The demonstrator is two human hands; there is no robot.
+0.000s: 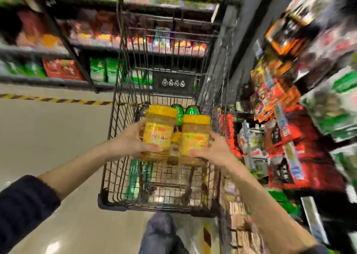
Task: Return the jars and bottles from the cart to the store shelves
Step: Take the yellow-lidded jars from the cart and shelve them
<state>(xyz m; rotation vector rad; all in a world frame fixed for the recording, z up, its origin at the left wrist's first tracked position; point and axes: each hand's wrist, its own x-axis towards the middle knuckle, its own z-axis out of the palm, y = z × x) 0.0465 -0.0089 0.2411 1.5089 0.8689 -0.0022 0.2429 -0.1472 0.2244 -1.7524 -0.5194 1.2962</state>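
Observation:
Two yellow-lidded jars with yellow labels are held above the black wire cart [114, 176]. My left hand [135, 139] grips the left yellow jar [158, 130] from its left side. My right hand [214, 149] grips the right yellow jar [195, 137] from its right side. The two jars are almost touching, with a smaller brown jar [174, 147] showing between them. Behind them, two green-labelled bottles [191, 110] stand in the cart. The picture is blurred by motion.
Store shelves [289, 99] packed with red, orange and green packets run close along the cart's right side. More shelves [63, 66] stand across the aisle at the back left. A yellow-black floor stripe [54, 99] runs along the pale floor on the left.

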